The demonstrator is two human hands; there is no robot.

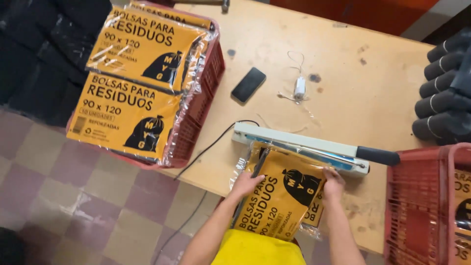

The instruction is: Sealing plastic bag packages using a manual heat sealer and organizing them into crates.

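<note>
Head view, worn wooden table [343, 73], checkered tile floor [73, 196], red crates [206, 73]

A worn wooden table [343, 88] stands on a checkered tile floor [73, 196].

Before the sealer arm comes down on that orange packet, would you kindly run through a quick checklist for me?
1. Left hand flat on the orange packet: ok.
2. Right hand at the packet's other top corner: ok.
3. Packet's open end under the sealer arm: cannot tell.
4. Fingertips away from the sealing bar: cannot tell, they are close.
5. Black handle free to take: ok.
6. Power cord attached: ok.
</note>
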